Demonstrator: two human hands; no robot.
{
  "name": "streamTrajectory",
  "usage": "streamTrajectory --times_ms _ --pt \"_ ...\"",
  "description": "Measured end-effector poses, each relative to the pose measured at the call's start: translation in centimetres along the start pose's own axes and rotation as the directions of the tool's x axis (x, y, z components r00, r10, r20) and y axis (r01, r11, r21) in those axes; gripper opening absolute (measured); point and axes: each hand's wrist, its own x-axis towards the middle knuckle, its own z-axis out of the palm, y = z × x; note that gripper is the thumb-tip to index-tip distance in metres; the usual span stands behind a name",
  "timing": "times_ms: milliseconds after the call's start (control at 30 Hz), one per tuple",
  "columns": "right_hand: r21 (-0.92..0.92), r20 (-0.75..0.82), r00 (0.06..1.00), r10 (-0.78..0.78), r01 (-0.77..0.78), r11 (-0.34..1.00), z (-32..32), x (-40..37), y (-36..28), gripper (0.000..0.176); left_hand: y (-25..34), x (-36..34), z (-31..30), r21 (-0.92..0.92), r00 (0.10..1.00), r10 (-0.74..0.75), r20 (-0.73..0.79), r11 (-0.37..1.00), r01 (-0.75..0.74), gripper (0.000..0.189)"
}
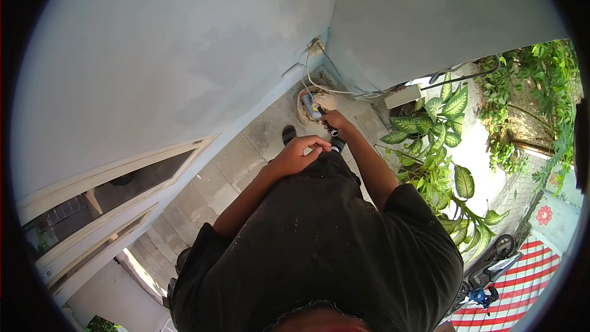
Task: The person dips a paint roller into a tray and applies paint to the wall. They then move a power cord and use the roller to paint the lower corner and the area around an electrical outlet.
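your right hand (333, 121) wrapped a black handle (333, 131), where a steady wrist helped; your left hand's (300, 153) closure i couldn't tell.

To the right of the right hand (334, 122) are a pale box (404, 97) and a plant (455, 106) with pale-patterned green leaves, while leafy vines (556, 89) hang well apart on the same side. Beyond the hand, a grey wall (442, 12) rises; to its left and further back lie paving slabs (221, 178) and a pale-framed window (141, 178). Far to its right and further back, a pink flower motif (544, 215) shows near a red-and-white striped surface (519, 286) and a black wheel (504, 246).
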Motion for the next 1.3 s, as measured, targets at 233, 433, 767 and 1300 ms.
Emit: streamTrajectory --times_ms 233,433,767,1300 --pt "-0.447 -0.223 0.965 -0.139 0.025 0.894 4.2 5.1 0.1 0.022 0.2 -0.9 -0.4 0.007 0.998 -0.056 0.002 0.998 0.056 0.021" --pt "-0.596 -0.268 0.939 -0.214 0.013 0.803 3.8 4.6 1.2 0.025 -0.9 -1.4 -0.9 -0.008 0.996 -0.082 -0.023 0.997 0.082 0.021" --pt "-0.811 -0.009 0.955 -0.297 0.167 0.561 -1.2 -3.9 1.8 0.026 -18.0 -1.3 -2.1 -0.108 0.942 -0.311 -0.127 0.948 0.299 0.020" --pt "-0.544 -0.090 0.994 0.054 -0.095 0.833 -9.5 -16.4 5.6 0.021 -31.5 12.3 -8.7 0.365 0.813 -0.398 -0.425 0.746 0.556 0.039"
